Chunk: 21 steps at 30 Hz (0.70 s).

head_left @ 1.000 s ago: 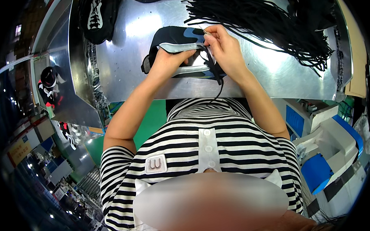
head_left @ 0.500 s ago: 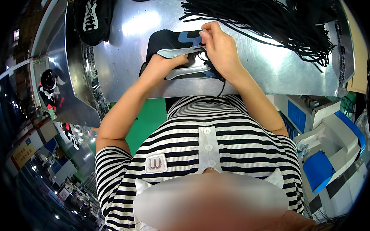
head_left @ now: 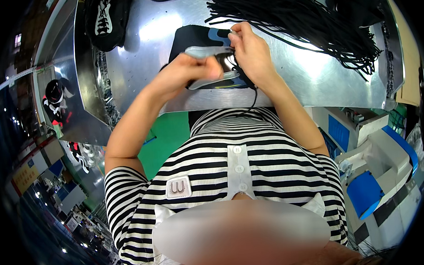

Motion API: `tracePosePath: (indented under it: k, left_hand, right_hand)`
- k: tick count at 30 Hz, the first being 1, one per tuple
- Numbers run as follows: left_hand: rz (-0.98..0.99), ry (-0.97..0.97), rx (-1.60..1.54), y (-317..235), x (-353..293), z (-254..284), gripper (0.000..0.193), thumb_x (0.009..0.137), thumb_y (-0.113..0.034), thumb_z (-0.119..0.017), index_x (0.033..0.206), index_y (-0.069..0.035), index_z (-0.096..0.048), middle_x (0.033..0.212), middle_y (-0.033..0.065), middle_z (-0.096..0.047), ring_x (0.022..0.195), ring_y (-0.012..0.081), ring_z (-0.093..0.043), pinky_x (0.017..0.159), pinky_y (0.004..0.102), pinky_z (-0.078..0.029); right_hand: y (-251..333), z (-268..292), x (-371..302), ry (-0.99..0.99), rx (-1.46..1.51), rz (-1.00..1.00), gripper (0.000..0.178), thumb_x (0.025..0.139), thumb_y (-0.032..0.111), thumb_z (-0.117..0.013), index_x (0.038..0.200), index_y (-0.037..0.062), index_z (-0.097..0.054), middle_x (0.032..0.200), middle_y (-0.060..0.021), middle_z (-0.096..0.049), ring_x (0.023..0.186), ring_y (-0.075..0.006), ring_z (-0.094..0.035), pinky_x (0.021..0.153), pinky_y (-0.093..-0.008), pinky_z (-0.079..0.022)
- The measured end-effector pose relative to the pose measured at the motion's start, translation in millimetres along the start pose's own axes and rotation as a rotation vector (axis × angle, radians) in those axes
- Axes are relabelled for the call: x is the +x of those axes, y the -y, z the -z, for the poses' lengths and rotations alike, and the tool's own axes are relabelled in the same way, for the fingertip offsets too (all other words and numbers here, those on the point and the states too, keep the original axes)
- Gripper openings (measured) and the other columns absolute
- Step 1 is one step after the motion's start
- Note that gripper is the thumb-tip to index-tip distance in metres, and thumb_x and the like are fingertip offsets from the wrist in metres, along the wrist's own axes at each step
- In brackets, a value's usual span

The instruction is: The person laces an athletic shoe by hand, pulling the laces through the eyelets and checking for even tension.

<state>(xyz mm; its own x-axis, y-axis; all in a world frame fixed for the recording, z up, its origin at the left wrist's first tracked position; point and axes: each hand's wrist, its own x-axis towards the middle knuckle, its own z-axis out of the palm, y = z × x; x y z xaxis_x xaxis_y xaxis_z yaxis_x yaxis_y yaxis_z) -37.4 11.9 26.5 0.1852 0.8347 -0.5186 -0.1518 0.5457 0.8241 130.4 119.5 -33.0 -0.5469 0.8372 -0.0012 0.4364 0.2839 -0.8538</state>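
A black shoe upper (head_left: pixel 190 39) with blue patches and pale grey eyelet strips lies on its side on the metal table. My left hand (head_left: pixel 193 70) is over its opening, near the grey strips; its fingers are smeared by motion, and what they hold cannot be made out. At the upper's right end my right hand (head_left: pixel 251 49) is closed, thumb and forefinger pinched at the far edge. What sits in that pinch is too small to name. A black shoelace (head_left: pixel 255 97) loops beside my right palm and hangs toward the table's near edge.
A thick bundle of black laces (head_left: pixel 301 24) lies across the far right of the metal table (head_left: pixel 140 83). A black shoe (head_left: pixel 104 24) with white lacing area stands at the far left. Right of me is a white and blue machine (head_left: pixel 377 173). More shoes (head_left: pixel 57 103) are beyond the left edge.
My left hand has come up out of the upper's opening and now blurs above it. The upper has tilted slightly. My right hand stays at its end, a little farther away.
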Motion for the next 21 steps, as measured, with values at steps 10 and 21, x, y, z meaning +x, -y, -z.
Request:
tracePosePath:
  k: [10,21]
  left_hand:
    - [-0.363,-0.398,0.961,-16,-25,-27,0.013,0.087,-0.005,-0.066,0.098,0.003,-0.065,0.084,0.0108,-0.063,0.076,0.0234,-0.061,0.073,0.0311,-0.049]
    - [-0.397,-0.810,1.237,9,25,-40,0.021,0.087,-0.022,-0.068,0.097,-0.003,-0.070,0.092,0.0137,-0.069,0.086,0.0323,-0.066,0.077,0.0393,-0.052]
  right_hand:
    - [-1,7,3,0.022,-0.004,-0.074,0.022,0.098,0.021,-0.053,0.108,0.0013,-0.052,0.083,-0.0171,-0.068,0.079,-0.0376,-0.066,0.073,-0.0443,-0.051]
    - [-11,4,10,0.015,0.131,-0.046,0.020,0.098,0.017,-0.052,0.109,0.0006,-0.052,0.084,-0.0135,-0.067,0.072,-0.0242,-0.064,0.068,-0.0349,-0.051]
